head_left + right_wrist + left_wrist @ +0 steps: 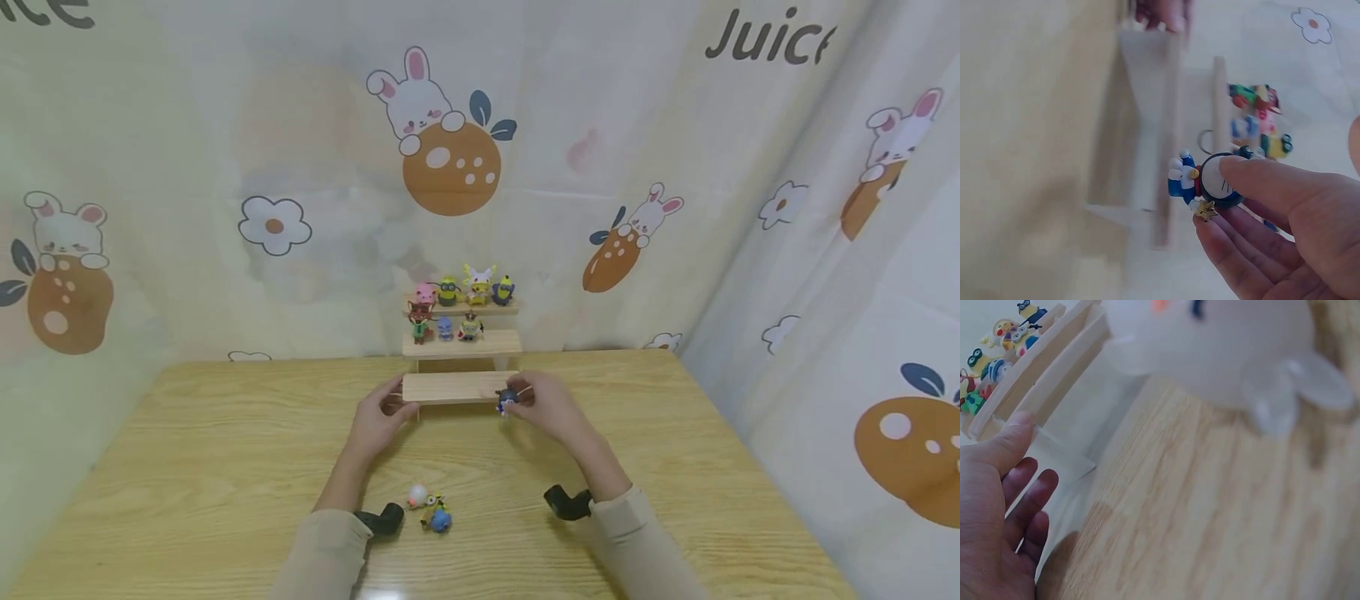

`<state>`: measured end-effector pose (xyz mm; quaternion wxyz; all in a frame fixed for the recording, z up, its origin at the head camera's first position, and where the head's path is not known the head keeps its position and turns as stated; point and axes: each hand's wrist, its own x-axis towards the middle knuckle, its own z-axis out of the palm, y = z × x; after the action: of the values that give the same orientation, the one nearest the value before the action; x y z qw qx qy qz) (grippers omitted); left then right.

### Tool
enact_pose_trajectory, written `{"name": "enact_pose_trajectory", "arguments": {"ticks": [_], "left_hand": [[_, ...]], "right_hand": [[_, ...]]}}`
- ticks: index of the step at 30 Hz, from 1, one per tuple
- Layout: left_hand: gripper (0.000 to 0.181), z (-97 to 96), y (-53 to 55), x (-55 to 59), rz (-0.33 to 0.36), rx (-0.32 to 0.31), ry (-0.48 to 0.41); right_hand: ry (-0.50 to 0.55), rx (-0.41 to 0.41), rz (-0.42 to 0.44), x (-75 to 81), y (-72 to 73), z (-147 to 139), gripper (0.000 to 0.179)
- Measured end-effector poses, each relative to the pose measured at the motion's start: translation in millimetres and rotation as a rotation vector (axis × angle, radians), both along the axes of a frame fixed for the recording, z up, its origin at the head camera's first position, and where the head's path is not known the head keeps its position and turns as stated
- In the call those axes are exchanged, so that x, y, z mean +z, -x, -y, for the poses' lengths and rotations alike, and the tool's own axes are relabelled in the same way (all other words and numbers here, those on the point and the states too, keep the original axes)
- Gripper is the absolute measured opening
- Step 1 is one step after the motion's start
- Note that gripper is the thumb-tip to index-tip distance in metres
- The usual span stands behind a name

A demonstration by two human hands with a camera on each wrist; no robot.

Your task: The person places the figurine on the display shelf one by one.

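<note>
My right hand (pixel 551 407) pinches a Doraemon figurine (pixel 1213 178) between thumb and fingers, at the right end of the lowest step of a wooden display stand (pixel 450 387). The figurine has a dark blue head, a white face, and a small gold star. It lies sideways in the right wrist view, and a metal ring shows behind it. My left hand (pixel 378 417) holds the left end of that step, with the thumb (pixel 1013 434) against its edge and the other fingers loosely bent. Part of the index finger is hidden.
Several small figurines stand on the upper steps, among them a fox (pixel 420 323) and a pink one (pixel 425 293). Closer on the table lie a white figurine (pixel 417 496) and a blue one (pixel 441 521). A patterned curtain (pixel 322 150) hangs behind the table.
</note>
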<state>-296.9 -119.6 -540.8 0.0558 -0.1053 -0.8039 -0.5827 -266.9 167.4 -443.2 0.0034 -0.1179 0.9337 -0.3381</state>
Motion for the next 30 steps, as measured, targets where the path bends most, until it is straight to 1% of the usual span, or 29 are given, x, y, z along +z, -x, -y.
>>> {"name": "enact_pose_trajectory", "arguments": {"ticks": [3,5,7,10,12,15,19,24,30], "left_hand": [[0.066,0.7,0.0,0.1,-0.01,0.003,-0.003],[0.066,1.3,-0.1,0.6,-0.011,-0.001,-0.01],[0.066,1.7,0.0,1.2,-0.009,-0.006,-0.021],[0.065,2.1,0.5,1.5,-0.005,-0.004,-0.033],[0.065,2.1,0.7,1.5,-0.004,-0.004,-0.033],[0.064,2.2,0.4,1.5,0.001,-0.003,-0.028],[0.064,1.4,0.4,0.4,0.009,0.003,-0.026],[0.064,-0.1,0.4,0.1,0.012,0.01,-0.016],[0.063,-0.5,0.2,2.3,0.025,0.025,-0.019]], "right_hand": [[0.005,0.021,-0.022,16.5,13.7,-1.5,0.039],[0.009,0.016,-0.04,26.5,23.0,-1.6,0.039],[0.01,0.013,-0.076,35.3,32.5,-0.7,0.04],[0.011,-0.013,-0.115,45.9,45.7,2.6,0.04],[0.009,-0.036,-0.133,50.3,53.7,5.2,0.04],[0.014,-0.078,-0.138,52.5,64.9,8.6,0.04],[0.021,-0.106,-0.15,48.6,76.4,10.0,0.042],[0.023,-0.125,-0.156,44.2,84.1,9.3,0.042],[0.019,-0.125,-0.164,39.5,90.5,9.6,0.042]]}}
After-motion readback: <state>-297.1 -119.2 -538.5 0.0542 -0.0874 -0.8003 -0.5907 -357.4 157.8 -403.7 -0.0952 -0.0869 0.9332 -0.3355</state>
